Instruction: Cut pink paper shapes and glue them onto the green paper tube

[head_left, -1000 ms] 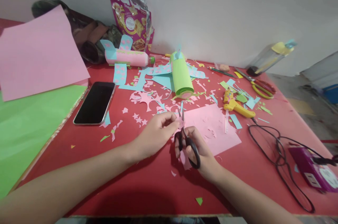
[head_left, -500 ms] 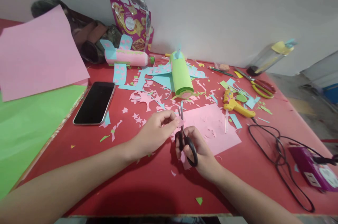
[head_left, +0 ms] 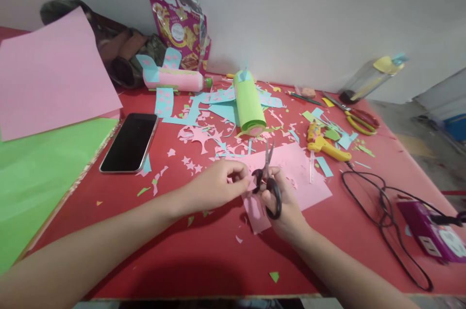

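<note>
My left hand (head_left: 214,185) pinches a tiny pink paper piece (head_left: 250,182) just above the red table (head_left: 204,255). My right hand (head_left: 286,204) grips black-handled scissors (head_left: 268,180), blades pointing up and away, right beside that piece. Under both hands lies a pink paper sheet (head_left: 291,173) with cut-out holes. Small pink stars and scraps (head_left: 192,166) lie to the left of my left hand.
A phone (head_left: 130,142) lies left of centre. A green paper roll (head_left: 249,105), a pink-covered bottle (head_left: 174,78), a snack bag (head_left: 180,25), a yellow glue gun (head_left: 324,144), red-and-yellow scissors (head_left: 358,119), a black cord (head_left: 382,207) and a purple power strip (head_left: 431,234) are around. Large pink (head_left: 51,76) and green (head_left: 40,168) sheets lie left.
My right hand with the scissors shifted right and tilted the blades to the right. My left hand moved slightly down with the small pink piece.
</note>
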`<state>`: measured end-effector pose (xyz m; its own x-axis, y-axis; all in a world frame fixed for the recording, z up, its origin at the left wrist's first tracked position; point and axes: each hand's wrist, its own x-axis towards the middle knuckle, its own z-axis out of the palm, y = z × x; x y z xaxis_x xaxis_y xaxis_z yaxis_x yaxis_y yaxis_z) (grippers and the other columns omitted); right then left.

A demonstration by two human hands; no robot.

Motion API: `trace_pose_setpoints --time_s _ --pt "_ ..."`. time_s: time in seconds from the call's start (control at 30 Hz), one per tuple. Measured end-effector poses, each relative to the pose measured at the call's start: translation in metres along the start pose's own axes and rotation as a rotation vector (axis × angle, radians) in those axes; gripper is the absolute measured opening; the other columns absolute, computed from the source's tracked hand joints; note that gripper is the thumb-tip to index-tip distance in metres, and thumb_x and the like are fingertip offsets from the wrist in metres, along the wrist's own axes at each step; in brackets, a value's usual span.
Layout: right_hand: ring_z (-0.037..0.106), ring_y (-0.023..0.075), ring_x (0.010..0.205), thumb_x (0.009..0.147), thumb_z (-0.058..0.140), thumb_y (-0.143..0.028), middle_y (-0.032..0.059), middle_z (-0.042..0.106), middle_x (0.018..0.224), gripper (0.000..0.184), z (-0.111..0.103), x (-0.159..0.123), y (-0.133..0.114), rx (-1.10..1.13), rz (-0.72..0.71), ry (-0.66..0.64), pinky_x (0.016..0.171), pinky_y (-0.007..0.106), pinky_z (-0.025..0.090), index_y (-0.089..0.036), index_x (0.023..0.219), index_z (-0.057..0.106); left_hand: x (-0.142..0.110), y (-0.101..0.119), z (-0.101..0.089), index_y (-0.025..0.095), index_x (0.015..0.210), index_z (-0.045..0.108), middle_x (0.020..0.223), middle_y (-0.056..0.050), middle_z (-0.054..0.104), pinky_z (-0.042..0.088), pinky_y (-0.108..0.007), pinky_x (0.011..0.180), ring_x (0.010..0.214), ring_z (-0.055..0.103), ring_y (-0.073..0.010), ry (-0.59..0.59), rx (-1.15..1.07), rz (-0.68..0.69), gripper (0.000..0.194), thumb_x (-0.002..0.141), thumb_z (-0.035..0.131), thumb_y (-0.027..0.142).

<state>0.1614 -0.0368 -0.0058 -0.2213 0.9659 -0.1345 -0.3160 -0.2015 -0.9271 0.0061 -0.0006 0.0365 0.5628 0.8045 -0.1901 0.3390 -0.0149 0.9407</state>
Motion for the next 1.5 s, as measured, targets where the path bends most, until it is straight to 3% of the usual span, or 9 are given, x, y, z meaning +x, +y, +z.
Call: trace_pose_setpoints --time_s 0.1,0.2,0.4,0.6,0.87,1.07,1.23,1.5 --pt "0.049 0.0082 0.063 0.065 0.069 -0.023 -0.0056 0.049 0.074 0.032 0.000 0.001 -0.002 -0.027 -0.002 0.087 0.057 0.021 0.039 -0.024 0.077 0.039 -0.001 0.000 0.001 0.016 0.056 0.043 0.053 0.005 0.039 0.029 -0.019 0.047 0.049 0.037 -0.0074 -0.055 0.095 -0.031 0.020 0.075 0.042 0.020" --pt "0.050 0.0067 0.062 0.065 0.066 -0.012 -0.0066 0.050 0.074 0.033 0.001 0.002 -0.005 -0.017 0.020 0.088 0.057 0.020 0.040 -0.023 0.076 0.037 -0.001 -0.001 0.001 0.016 0.055 0.041 0.051 0.005 0.039 0.028 -0.019 0.046 0.048 0.037 -0.0072 -0.105 0.134 -0.046 0.018 0.072 0.043 0.019" --pt "0.051 0.0063 0.057 0.062 0.066 -0.010 -0.0066 0.049 0.074 0.036 0.004 0.002 -0.006 -0.024 0.022 0.062 0.048 0.017 0.040 -0.023 0.075 0.035 0.000 -0.003 -0.001 0.016 0.055 0.045 0.049 0.005 0.038 0.026 -0.018 0.043 0.045 0.034 -0.0063 -0.154 0.144 -0.013 0.015 0.070 0.043 0.018" --pt "0.047 0.0053 0.051 0.064 0.065 -0.011 -0.0064 0.049 0.075 0.035 0.002 0.000 -0.005 -0.077 0.033 0.053 0.042 0.017 0.039 -0.024 0.077 0.035 0.001 -0.003 0.000 0.015 0.060 0.052 0.053 0.003 0.049 0.032 -0.019 0.047 0.047 0.041 -0.0073 -0.067 0.140 -0.032 0.015 0.071 0.043 0.019" --pt "0.046 0.0031 0.047 0.065 0.065 -0.011 -0.0076 0.047 0.076 0.034 0.001 0.000 -0.005 -0.074 0.007 0.102 0.039 0.016 0.039 -0.024 0.078 0.036 0.002 -0.006 0.001 0.016 0.063 0.055 0.062 0.002 0.054 0.035 -0.019 0.056 0.058 0.047 -0.0088 -0.046 0.099 0.002 0.018 0.076 0.042 0.021" --pt "0.047 0.0034 0.045 0.067 0.065 -0.014 -0.0081 0.048 0.073 0.034 0.000 0.001 -0.003 -0.063 -0.027 0.119 0.038 0.016 0.041 -0.024 0.077 0.035 0.001 -0.009 0.004 0.015 0.063 0.056 0.058 0.002 0.051 0.033 -0.021 0.052 0.054 0.044 -0.0094 -0.039 0.168 0.011 0.027 0.080 0.040 0.030" --pt "0.046 0.0028 0.043 0.065 0.066 -0.015 -0.0085 0.049 0.072 0.036 0.003 0.002 -0.005 -0.098 0.002 0.133 0.036 0.016 0.038 -0.023 0.076 0.033 0.003 -0.012 0.006 0.015 0.060 0.054 0.057 0.002 0.051 0.034 -0.020 0.053 0.055 0.045 -0.0088 -0.007 0.166 0.034 0.025 0.079 0.042 0.026" --pt "0.048 0.0060 0.054 0.063 0.069 -0.022 -0.0073 0.050 0.067 0.037 0.007 0.001 -0.008 -0.047 0.116 -0.009 0.046 0.019 0.037 -0.022 0.073 0.034 0.003 -0.004 -0.017 0.015 0.061 0.049 0.059 0.002 0.050 0.038 -0.020 0.059 0.059 0.046 -0.0096 0.170 0.163 0.007 0.021 0.078 0.044 0.027"
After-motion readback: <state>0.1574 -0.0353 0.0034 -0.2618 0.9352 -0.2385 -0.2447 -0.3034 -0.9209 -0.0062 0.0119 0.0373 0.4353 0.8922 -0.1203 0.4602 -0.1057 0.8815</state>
